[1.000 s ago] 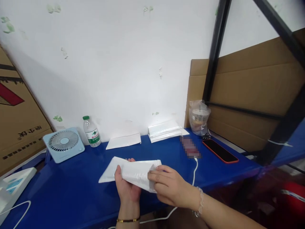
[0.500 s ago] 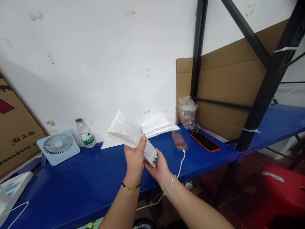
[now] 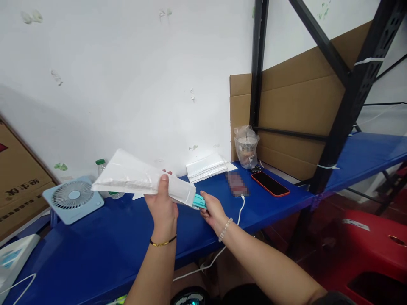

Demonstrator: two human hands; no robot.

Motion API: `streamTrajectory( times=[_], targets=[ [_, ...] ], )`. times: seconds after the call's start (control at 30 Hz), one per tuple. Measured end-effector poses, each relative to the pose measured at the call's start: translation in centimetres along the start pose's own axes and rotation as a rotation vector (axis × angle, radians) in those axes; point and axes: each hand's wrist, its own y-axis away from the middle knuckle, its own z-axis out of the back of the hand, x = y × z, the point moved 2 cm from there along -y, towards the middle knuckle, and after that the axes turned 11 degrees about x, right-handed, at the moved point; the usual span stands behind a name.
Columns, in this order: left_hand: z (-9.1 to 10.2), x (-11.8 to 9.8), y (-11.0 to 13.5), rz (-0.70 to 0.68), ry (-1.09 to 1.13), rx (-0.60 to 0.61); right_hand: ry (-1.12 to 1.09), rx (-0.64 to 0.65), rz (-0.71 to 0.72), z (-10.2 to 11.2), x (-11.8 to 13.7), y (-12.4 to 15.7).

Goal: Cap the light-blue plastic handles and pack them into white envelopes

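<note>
— How is the left hand [image 3: 163, 207] set?

— It is raised off the blue shelf [image 3: 95, 250], with the forearm coming up from below. The thumb lies on the near face of a white padded mailer [image 3: 140, 180] and the fingers curl behind it. The hand is closed on the mailer near its right-hand end.

— And the right hand [image 3: 211, 208]?

— It is lower and just to the right, with the arm reaching in from the lower right. Its fingertips are pinched on a teal item [image 3: 199, 201] that sticks out of the mailer's end. I cannot tell what the item is.

— Which way does the mailer lie?

— Its long axis runs roughly left to right, and it is held in the air above the shelf. The mouth end points right and slightly down, toward the right hand. The far end rises to the left, with its tip near a pale blue desk fan [image 3: 73, 199], and it partly hides a water bottle [image 3: 101, 162].

— Beyond that?

— A stack of white mailers [image 3: 205, 166] sits against the wall. Past it, a phone [image 3: 269, 184] with a red edge lies flat on the shelf.
</note>
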Motion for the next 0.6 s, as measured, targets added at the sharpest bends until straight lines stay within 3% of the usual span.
streamTrajectory(
  times=[0.2, 0.33, 0.6],
  targets=[
    [3.8, -2.7, -3.2, -0.003, 0.081, -0.187, 0.320, -0.144, 0.116, 2.7, 3.0, -2.1],
    [6.2, -3.2, -4.4, 0.047, 0.093, -0.259, 0.535, -0.180, 0.171, 4.2, 4.1, -3.8],
    [6.7, -1.0, -3.9, 0.097, 0.114, -0.228, 1.159, -0.133, 0.289, 4.7, 3.3, -5.0]
  ],
)
